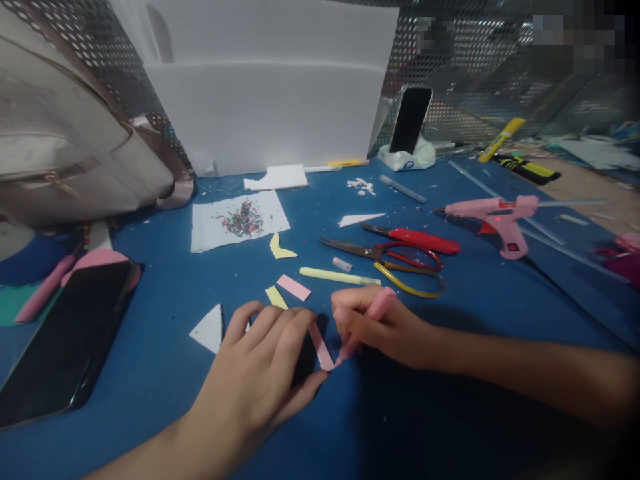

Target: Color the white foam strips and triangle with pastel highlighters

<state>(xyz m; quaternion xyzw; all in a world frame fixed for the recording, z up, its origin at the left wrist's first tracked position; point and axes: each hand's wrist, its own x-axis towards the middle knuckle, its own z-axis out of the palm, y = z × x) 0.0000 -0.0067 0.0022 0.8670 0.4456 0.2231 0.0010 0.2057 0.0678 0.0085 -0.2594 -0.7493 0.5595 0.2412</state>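
My left hand (pixel 263 357) pinches a narrow pink strip (pixel 321 345) between index finger and thumb, just above the blue table. In my right hand (pixel 375 330) is a pink marker (pixel 381 304), slanted down so that its tip meets the lower end of the strip. Beyond my fingers lie a second pink piece (pixel 294 287) and a pale yellow piece (pixel 275 297), the latter partly hidden by my left hand. A white triangular piece (pixel 207 330) rests left of that hand. A yellow marker (pixel 340 275) and a small pinkish cap (pixel 343 265) lie past my right hand.
Scissors (pixel 373 252) and red-handled pliers (pixel 425 240) lie beyond my right hand. A pink glue gun (pixel 500 217) trails its cable at the right. White paper (pixel 205 227) bears colourful bits. A black phone (pixel 70 333) lies left; another phone (pixel 411 120) stands behind.
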